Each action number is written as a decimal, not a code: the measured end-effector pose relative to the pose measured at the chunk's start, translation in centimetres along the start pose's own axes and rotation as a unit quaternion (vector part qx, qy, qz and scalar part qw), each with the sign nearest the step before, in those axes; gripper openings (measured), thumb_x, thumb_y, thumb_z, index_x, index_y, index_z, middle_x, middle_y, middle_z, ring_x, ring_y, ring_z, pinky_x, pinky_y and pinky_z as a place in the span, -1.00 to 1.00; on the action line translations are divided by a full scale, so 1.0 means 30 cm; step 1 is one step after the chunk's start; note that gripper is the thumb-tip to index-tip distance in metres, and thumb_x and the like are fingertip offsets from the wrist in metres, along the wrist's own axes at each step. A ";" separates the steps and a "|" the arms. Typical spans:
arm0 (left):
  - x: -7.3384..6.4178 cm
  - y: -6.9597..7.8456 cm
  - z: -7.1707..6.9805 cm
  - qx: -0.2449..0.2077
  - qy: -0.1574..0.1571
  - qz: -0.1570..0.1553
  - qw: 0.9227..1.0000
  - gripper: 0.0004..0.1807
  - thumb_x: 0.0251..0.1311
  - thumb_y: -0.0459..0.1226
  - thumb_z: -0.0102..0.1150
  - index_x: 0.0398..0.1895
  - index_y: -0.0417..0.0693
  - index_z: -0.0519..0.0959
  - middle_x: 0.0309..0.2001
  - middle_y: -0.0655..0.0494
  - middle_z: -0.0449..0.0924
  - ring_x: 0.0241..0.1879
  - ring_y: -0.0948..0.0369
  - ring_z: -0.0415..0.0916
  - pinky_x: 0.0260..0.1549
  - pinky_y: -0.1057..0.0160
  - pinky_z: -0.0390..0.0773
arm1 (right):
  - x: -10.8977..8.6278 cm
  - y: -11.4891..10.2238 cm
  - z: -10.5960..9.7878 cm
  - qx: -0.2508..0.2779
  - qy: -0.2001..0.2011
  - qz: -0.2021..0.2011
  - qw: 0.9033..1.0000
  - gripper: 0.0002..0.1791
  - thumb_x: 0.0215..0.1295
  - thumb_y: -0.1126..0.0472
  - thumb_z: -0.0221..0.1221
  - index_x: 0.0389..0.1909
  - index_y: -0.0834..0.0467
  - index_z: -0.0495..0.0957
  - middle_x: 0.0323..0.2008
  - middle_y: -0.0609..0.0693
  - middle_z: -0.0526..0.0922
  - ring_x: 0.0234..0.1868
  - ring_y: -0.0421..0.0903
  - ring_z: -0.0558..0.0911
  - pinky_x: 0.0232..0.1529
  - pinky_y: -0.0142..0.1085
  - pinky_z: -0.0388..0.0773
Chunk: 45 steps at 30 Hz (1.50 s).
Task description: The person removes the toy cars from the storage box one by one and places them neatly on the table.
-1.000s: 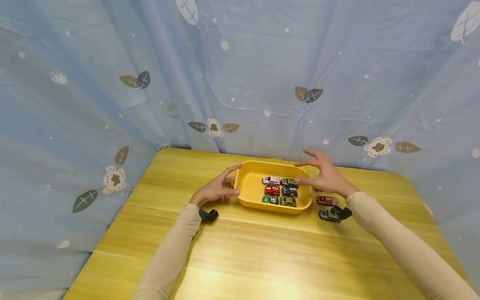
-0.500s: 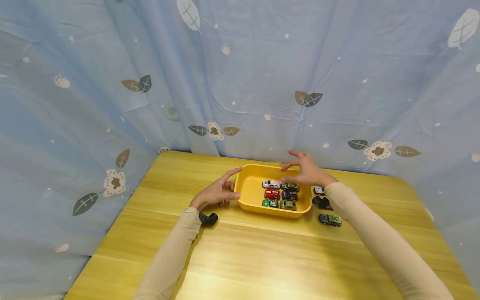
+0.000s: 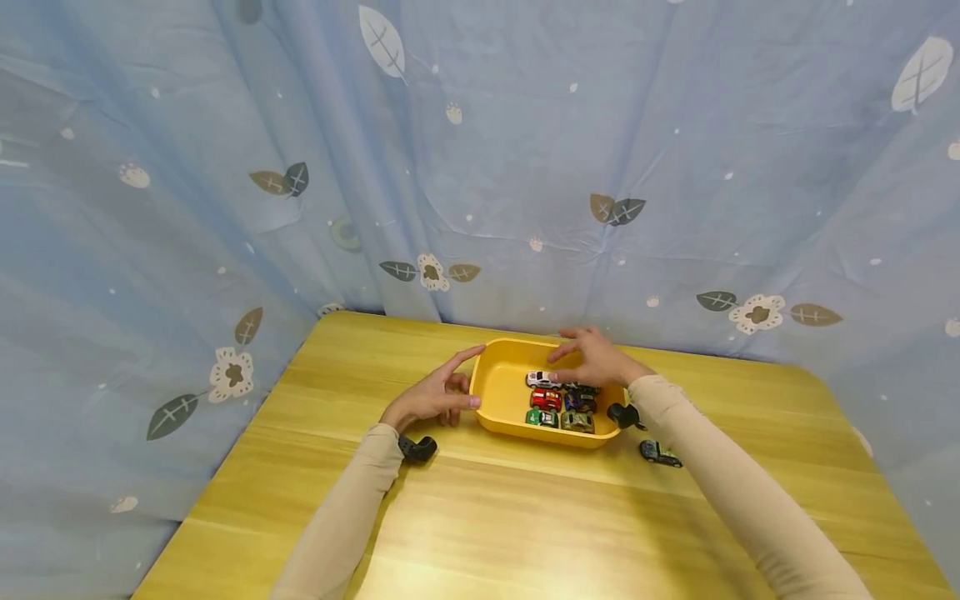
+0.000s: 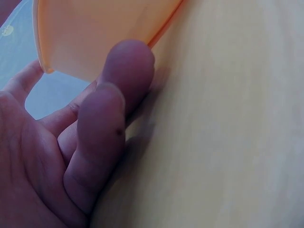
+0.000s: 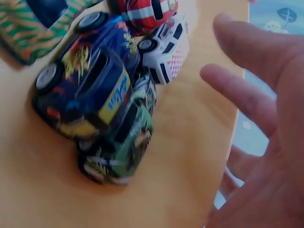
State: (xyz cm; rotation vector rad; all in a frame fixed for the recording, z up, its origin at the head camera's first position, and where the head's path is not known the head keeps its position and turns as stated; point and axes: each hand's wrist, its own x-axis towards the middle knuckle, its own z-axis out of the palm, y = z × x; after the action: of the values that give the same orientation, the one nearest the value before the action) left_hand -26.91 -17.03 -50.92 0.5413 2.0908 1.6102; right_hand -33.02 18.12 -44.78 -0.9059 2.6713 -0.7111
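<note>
A yellow bin point(image 3: 497, 392) holds several toy cars in two columns. My left hand point(image 3: 431, 396) is at its left end, index finger and thumb stretched along the rim's corners and the other fingers bent outside the wall. Over the bin's far side hovers my right hand point(image 3: 596, 360), its fingers apart and gripping nothing. Nearest it are a white car point(image 3: 542, 380) and a green camouflage car point(image 5: 124, 137), partly hidden in the head view. Below those sit a red car point(image 3: 545, 400), a dark blue car point(image 5: 90, 76), a green car point(image 3: 542, 418) and an olive car point(image 3: 577, 422).
Right of the bin, a dark and green car point(image 3: 660, 453) lies on the wooden table point(image 3: 480, 525); the right sleeve covers the area behind it. A patterned blue curtain point(image 3: 517, 167) hangs behind the table. Each wrist bears a black device point(image 3: 417, 450).
My right hand has moved left from the bin's right end to above the white car. Its forearm now covers cars outside the bin. The left hand and the cars inside stay put.
</note>
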 end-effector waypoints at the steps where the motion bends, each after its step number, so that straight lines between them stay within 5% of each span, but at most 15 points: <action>1: -0.001 -0.001 0.001 0.000 0.000 0.000 1.000 0.01 0.39 -0.16 0.43 0.65 0.75 0.01 -0.18 -0.05 0.45 -0.58 0.08 0.56 -0.61 0.25 0.53 | 0.001 0.000 0.003 -0.001 -0.004 -0.003 1.000 -0.60 0.37 -0.06 0.41 0.11 0.06 0.78 0.57 0.39 0.26 0.54 0.50 0.15 0.49 0.46 0.04; 12: -0.001 -0.001 0.001 0.001 0.003 0.005 1.000 0.01 0.39 -0.14 0.43 0.66 0.73 0.00 -0.18 -0.06 0.46 -0.58 0.07 0.56 -0.62 0.24 0.52 | 0.029 -0.002 0.017 -0.023 -0.027 -0.006 0.999 -0.63 0.38 -0.07 0.41 0.07 0.05 0.81 0.31 0.21 0.65 0.51 0.37 0.33 0.48 0.40 0.14; 36: -0.003 -0.005 0.008 0.002 0.001 0.008 1.000 0.00 0.39 -0.15 0.42 0.64 0.77 0.01 -0.18 -0.06 0.45 -0.58 0.05 0.57 -0.61 0.22 0.55 | 0.030 -0.015 0.046 -0.103 -0.026 0.025 0.994 -0.71 0.36 -0.02 0.45 0.03 -0.05 0.83 0.29 0.15 0.67 0.48 0.38 0.36 0.35 0.48 0.24; 45: -0.003 -0.007 0.004 -0.001 0.003 0.003 1.000 0.00 0.39 -0.16 0.42 0.64 0.78 0.01 -0.18 -0.07 0.47 -0.58 0.04 0.56 -0.62 0.21 0.55 | 0.026 -0.012 0.040 -0.085 -0.008 0.011 0.996 -0.74 0.36 0.08 0.44 0.02 0.02 0.83 0.53 0.36 0.35 0.48 0.51 0.27 0.32 0.56 0.20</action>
State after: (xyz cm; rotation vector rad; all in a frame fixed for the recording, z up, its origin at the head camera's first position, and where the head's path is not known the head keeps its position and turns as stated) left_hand -26.77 -17.04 -51.15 0.5423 2.0930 1.6191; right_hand -33.02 16.94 -45.67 -0.9163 2.7553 -0.4733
